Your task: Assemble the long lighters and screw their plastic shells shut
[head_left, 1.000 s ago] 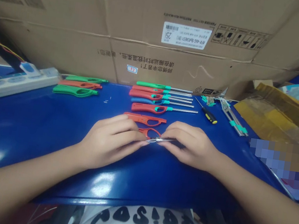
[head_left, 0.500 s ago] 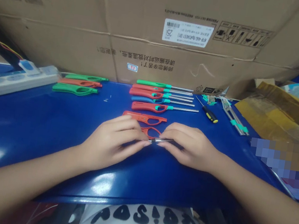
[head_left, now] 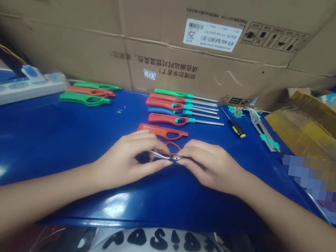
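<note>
Near the table's front middle, both my hands meet at a small black part with a metal end (head_left: 175, 158). My right hand (head_left: 217, 166) pinches its right end between thumb and fingers. At its left end, the curled fingers and thumb of my left hand (head_left: 137, 153) close around the part's thin white wire (head_left: 159, 155); the exact contact is partly hidden. Just behind my fingertips lies an orange lighter shell half (head_left: 173, 144), largely covered by my hands. Beyond it is another orange shell half (head_left: 168, 133) with its inside showing.
Several long-nosed lighters (head_left: 169, 120) lie in a row behind. Green and orange shell halves (head_left: 85, 99) rest at left near a white power strip (head_left: 18, 91). A screwdriver (head_left: 235, 127), metal tubes with teal parts (head_left: 264, 134) and a cardboard flap (head_left: 312, 135) are at right.
My left fingers have spread slightly from the part, and the white wire now shows between them and the thumb. My right hand has barely moved.
</note>
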{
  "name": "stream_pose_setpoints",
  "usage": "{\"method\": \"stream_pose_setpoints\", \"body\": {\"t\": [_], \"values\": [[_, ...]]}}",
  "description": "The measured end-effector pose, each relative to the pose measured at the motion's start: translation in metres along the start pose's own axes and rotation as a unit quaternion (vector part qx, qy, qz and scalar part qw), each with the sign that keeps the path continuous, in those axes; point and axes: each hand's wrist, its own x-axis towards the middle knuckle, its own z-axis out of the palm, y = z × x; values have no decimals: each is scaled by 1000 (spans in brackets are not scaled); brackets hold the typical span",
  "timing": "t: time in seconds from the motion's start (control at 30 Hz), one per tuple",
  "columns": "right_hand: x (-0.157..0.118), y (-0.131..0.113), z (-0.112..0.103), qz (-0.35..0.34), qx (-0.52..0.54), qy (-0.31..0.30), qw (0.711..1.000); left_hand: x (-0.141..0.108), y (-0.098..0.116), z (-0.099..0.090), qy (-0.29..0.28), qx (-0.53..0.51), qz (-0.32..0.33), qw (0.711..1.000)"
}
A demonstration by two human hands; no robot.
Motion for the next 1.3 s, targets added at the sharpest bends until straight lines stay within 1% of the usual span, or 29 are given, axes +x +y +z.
{"method": "stream_pose_setpoints", "body": {"t": [0.2,0.33,0.5,0.67,0.87,1.03,1.1,1.2,1.3], "values": [[-1,-1,1,-9,-5,3,1000,-1,0,-1,6,11,34,999],[-1,-1,1,-6,-15,-8,1000,-3,-1,-3,5,43,79,996],[-1,-4,2,-21,-56,-10,998,-5,-1,-3,5,78,104,992],[-3,-6,3,-34,-85,-4,996,-4,-2,-2,2,55,93,994],[-3,-7,0,-38,-95,5,995,-3,-1,-1,-6,-39,24,999],[-3,-7,1,-38,-69,6,997,-1,1,2,-7,-99,-29,995],[-3,-7,2,-30,-51,-4,998,-1,1,2,-10,-110,-33,993],[-2,-7,4,5,25,-26,999,-1,1,0,-17,-82,-5,996],[1,-10,4,44,100,-32,993,-3,-1,-2,-21,-31,51,998]]}}
